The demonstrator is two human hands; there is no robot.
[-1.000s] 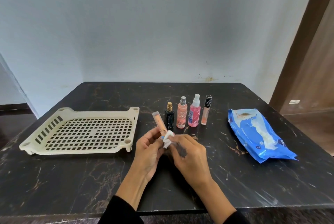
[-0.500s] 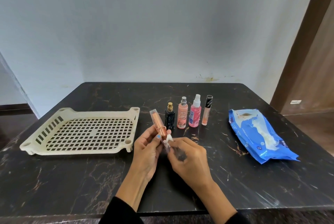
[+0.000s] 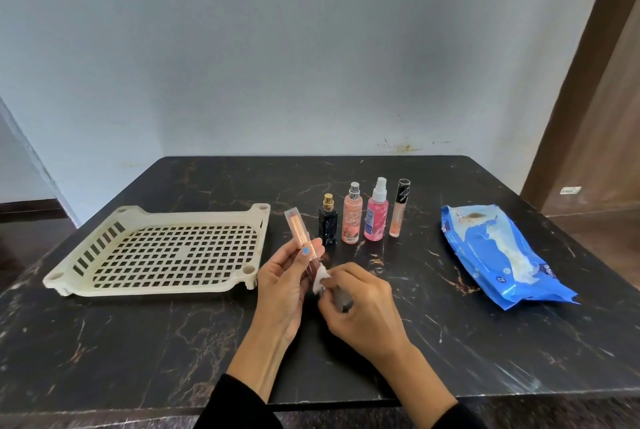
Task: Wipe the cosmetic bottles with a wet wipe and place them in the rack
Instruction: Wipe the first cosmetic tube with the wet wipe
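While gripping tube (image 3: 300,235), left hand (image 3: 282,286) upright.

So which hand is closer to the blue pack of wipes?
Right. The right hand is beside the pack of wipes, though apart from it; the left hand is farther off, toward the rack.

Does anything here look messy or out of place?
Only the blue wet-wipe pack: it lies open and crumpled, a wipe trailing from its slit. The four bottles stand upright in a row; the rack sits flat.
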